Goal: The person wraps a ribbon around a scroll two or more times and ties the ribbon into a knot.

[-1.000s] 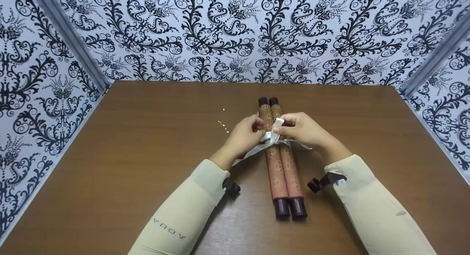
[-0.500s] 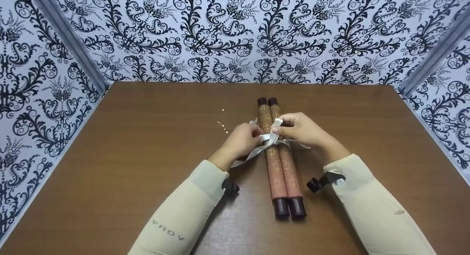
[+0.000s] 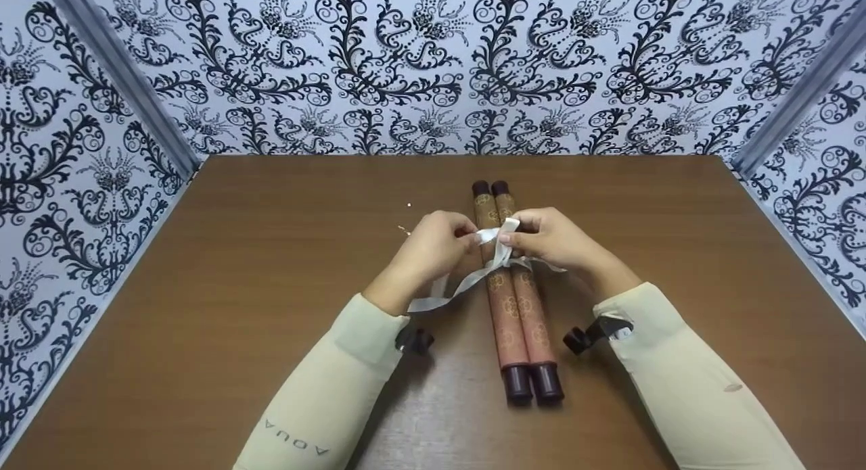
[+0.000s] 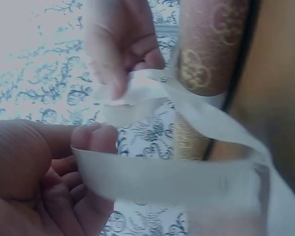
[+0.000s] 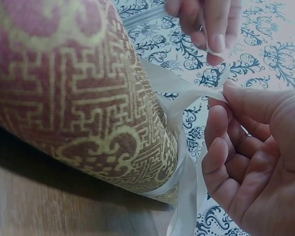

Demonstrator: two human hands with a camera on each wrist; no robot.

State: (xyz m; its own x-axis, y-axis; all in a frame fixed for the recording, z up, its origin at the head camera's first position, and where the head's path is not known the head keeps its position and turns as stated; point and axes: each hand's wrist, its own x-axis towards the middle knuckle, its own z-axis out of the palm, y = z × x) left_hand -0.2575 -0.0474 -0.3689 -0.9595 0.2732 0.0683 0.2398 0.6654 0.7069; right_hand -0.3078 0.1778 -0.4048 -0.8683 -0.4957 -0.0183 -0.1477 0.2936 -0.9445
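Note:
Two patterned scrolls [image 3: 509,308] with dark end caps lie side by side on the table, wrapped around the middle by a white ribbon [image 3: 500,253]. My left hand [image 3: 433,250] pinches a length of this ribbon between thumb and fingertips, just left of the scrolls. Above the right-hand scroll, my right hand [image 3: 558,240] pinches an upright piece of ribbon, its short end poking up past the thumb. In the left wrist view a wide ribbon band [image 4: 167,177] runs from the left fingertips toward the scrolls. Loose ribbon tails spread to both sides. Fingers partly hide the crossing.
The brown wooden table [image 3: 270,253] meets patterned black-and-white walls [image 3: 433,64] at the back and sides. Small shiny specks [image 3: 408,205] lie left of the scrolls. A dark camera mount [image 3: 414,341] sits at the left wrist, and another mount [image 3: 588,338] at the right.
My left hand has shifted left, away from the scrolls, drawing a strip of ribbon out with it. The left tail shows longer. My right hand has stayed nearly in place.

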